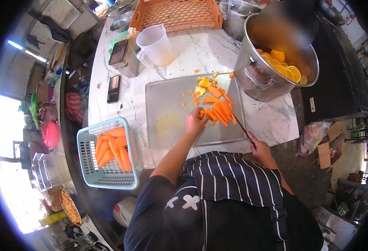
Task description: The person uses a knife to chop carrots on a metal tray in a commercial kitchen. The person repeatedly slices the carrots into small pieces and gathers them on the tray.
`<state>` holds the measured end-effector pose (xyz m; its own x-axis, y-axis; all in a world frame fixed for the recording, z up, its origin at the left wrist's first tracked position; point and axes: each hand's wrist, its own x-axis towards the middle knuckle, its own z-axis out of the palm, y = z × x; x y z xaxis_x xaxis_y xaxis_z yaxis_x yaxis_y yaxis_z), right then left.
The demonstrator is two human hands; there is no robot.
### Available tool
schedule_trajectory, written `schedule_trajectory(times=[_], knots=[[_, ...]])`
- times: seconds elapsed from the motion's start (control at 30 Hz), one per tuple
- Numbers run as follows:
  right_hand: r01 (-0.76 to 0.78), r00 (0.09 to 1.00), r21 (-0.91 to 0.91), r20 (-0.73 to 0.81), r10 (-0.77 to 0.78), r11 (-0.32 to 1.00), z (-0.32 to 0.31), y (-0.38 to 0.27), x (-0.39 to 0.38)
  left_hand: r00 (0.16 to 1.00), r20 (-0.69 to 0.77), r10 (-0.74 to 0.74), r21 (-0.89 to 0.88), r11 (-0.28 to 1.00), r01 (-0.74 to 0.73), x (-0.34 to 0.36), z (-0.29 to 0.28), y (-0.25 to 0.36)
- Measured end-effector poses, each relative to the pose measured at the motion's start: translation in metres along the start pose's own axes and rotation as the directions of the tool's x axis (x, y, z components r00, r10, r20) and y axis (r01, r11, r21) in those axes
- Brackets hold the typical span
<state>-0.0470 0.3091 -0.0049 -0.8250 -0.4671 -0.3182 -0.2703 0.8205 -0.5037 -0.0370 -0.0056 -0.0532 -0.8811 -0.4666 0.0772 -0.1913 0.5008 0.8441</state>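
Note:
My right hand (260,147) is closed round the handle of a knife (241,126), whose dark blade reaches up to the edge of a heap of cut carrot sticks (222,112). At the left of that heap, the curled fingers of my left hand (195,122) hold a carrot piece (202,113); they partly hide it. Both the sticks and some small orange scraps (195,99) lie on a grey rectangular cutting board (167,125). Yellow-orange citrus pieces (200,90) lie just beyond the sticks.
A light-blue plastic basket (82,144) of peeled carrots (114,147) stands at the left. Beyond the board are a phone (113,89), a translucent measuring jug (155,45) and an orange crate (175,27). A large steel pot (255,85) with citrus slices stands at the far right.

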Motion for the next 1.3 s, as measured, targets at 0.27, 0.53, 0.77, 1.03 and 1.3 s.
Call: schedule_trajectory(times=[0.27, 0.53, 0.77, 1.03, 1.3], knots=[[-0.026, 0.987, -0.055, -0.162, 0.017, 0.998, -0.023, 0.037, 0.015, 0.905, 0.182, 0.383, 0.342, 0.839, -0.424, -0.016, 0.008, -0.016], [-0.064, 0.992, -0.002, -0.106, 0.063, 0.998, -0.036, 0.060, 0.036, 0.990, 0.107, 0.095, 0.408, 0.904, -0.131, -0.050, 0.012, -0.011], [-0.003, 0.993, 0.018, -0.116, 0.005, 1.000, -0.041, 0.055, 0.042, 0.953, 0.233, 0.191, 0.354, 0.896, -0.267, -0.057, 0.057, 0.005], [-0.014, 0.998, 0.056, -0.054, 0.017, 0.998, -0.032, 0.069, 0.025, 0.922, 0.327, 0.207, 0.385, 0.862, -0.330, -0.016, 0.041, 0.027], [0.115, 0.989, 0.275, -0.119, -0.085, 0.954, -0.041, 0.044, -0.006, 0.316, 0.926, 0.205, 0.266, 0.238, -0.934, 0.066, 0.025, 0.078]])
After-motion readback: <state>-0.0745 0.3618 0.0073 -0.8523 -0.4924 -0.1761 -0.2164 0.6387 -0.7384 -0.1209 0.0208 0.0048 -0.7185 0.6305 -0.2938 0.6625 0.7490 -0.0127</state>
